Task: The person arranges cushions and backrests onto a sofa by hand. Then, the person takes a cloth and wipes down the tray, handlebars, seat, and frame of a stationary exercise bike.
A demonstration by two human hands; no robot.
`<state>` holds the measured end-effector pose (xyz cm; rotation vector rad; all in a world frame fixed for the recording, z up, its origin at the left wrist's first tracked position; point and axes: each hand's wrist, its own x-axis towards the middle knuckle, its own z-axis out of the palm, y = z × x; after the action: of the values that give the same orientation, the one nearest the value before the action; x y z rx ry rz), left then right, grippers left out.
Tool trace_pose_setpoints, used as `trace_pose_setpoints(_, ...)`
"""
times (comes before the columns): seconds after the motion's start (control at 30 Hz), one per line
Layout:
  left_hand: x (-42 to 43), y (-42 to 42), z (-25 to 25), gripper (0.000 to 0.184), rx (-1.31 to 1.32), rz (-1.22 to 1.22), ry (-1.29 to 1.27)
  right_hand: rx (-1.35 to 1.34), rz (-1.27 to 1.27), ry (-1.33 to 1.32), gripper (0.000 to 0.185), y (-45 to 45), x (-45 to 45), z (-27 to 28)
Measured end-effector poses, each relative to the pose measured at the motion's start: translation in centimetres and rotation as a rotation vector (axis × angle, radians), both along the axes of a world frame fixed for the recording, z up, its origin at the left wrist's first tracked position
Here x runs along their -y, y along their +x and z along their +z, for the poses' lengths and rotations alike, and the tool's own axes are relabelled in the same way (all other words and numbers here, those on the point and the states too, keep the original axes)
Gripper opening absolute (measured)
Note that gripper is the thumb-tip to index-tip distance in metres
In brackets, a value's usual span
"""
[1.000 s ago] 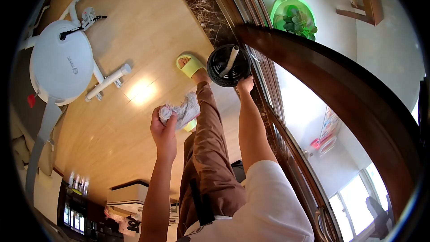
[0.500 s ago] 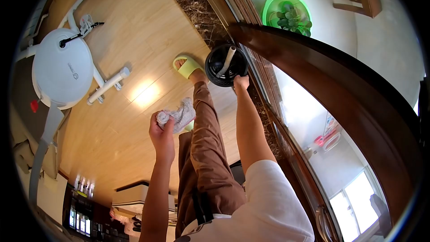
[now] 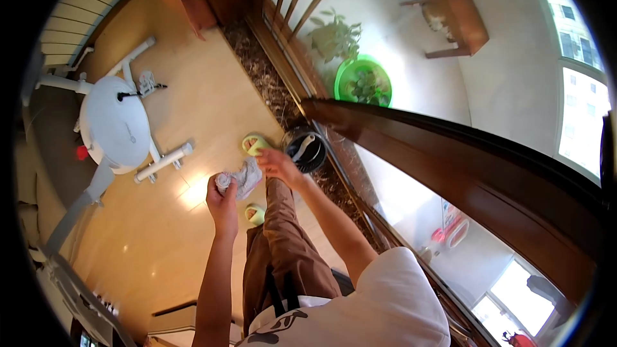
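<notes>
well left of the round black plastic bin (image 3: 315, 162), a white exercise bike (image 3: 116, 122) stands on the floor. nearer the bin, the left hand (image 3: 223, 202) is clamped on a bunched pale grey cloth (image 3: 247, 178), so the cloth is gathered up but outside the bin. just left of the bin, the right hand (image 3: 281, 167) has its fingers loosely parted; whether they touch the cloth, i cannot tell. a curved whitish piece (image 3: 303, 147) is already inside the bin.
</notes>
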<state>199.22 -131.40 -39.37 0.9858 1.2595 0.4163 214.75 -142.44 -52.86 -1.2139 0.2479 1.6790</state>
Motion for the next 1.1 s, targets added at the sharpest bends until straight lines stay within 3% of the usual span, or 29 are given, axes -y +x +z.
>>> trace_pose_setpoints(0.07, -0.9, 0.0, 2.2, 0.023, 0.023, -0.03, 0.017, -0.12, -0.05, 0.192, 0.053, -0.9, -1.9, 7.1)
trace_pose_setpoints(0.17, -2.2, 0.2, 7.2, 0.03, 0.113, -0.033, -0.018, 0.008, 0.059, 0.252, 0.051, -0.9, -4.2, 16.1)
trace_pose_setpoints(0.27, -3.7, -0.2, 10.8, 0.037, 0.199, -0.065, -0.002, 0.153, 0.14, 0.36, 0.053, -0.5, -5.4, 19.1)
trace_pose_setpoints(0.33, -5.0, -0.4, 12.9, 0.038, 0.207, -0.118, 0.08, 0.328, 0.156, 0.378, 0.039, 0.6, -6.6, 21.4)
trace_pose_setpoints(0.43, -6.5, -1.1, 16.5, 0.032, -0.082, -0.278, 0.434, 0.6, 0.225, 0.402, 0.02, 2.1, -8.4, 24.3)
trace_pose_setpoints(0.5, -7.6, -1.2, 19.7, 0.026, -0.219, -0.326, 0.686, 0.677, 0.336, 0.39, 0.021, 3.0, -10.1, 26.6)
trace_pose_setpoints(0.57, -7.8, -1.7, 23.2, 0.027, -0.286, -0.369, 0.711, 0.76, 0.428, 0.402, 0.025, 2.7, -11.6, 28.4)
trace_pose_setpoints(0.63, -7.6, -2.8, 25.4, 0.029, -0.292, -0.338, 0.682, 0.726, 0.454, 0.4, 0.025, 1.4, -12.9, 28.8)
trace_pose_setpoints(0.67, -7.9, -3.6, 26.8, 0.03, -0.328, -0.397, 0.798, 0.713, 0.469, 0.399, 0.025, 0.5, -13.8, 29.0)
trace_pose_setpoints(0.73, -7.9, -5.3, 29.0, 0.034, -0.389, -0.403, 0.855, 0.545, 0.439, 0.22, 0.025, -1.3, -15.2, 29.8)
trace_pose_setpoints(0.83, -8.2, -7.9, 31.5, 0.037, -0.348, -0.229, 0.804, 0.27, 0.36, 0.058, 0.025, -4.0, -17.5, 31.3)
trace_pose_setpoints(0.93, -8.3, -10.5, 32.5, 0.036, -0.283, 0.001, 0.932, -0.063, 0.218, 0.033, 0.029, -5.7, -19.4, 32.8)
trace_pose_setpoints(1.03, -7.6, -13.6, 35.3, 0.033, -0.2, 0.163, 0.586, -0.147, 0.116, 0.151, 0.027, -8.1, -21.1, 36.6)
trace_pose_setpoints(1.1, -7.1, -16.3, 35.0, 0.028, 0.063, 0.324, 0.413, -0.1, 0.068, 0.231, 0.025, -10.3, -22.6, 39.3)
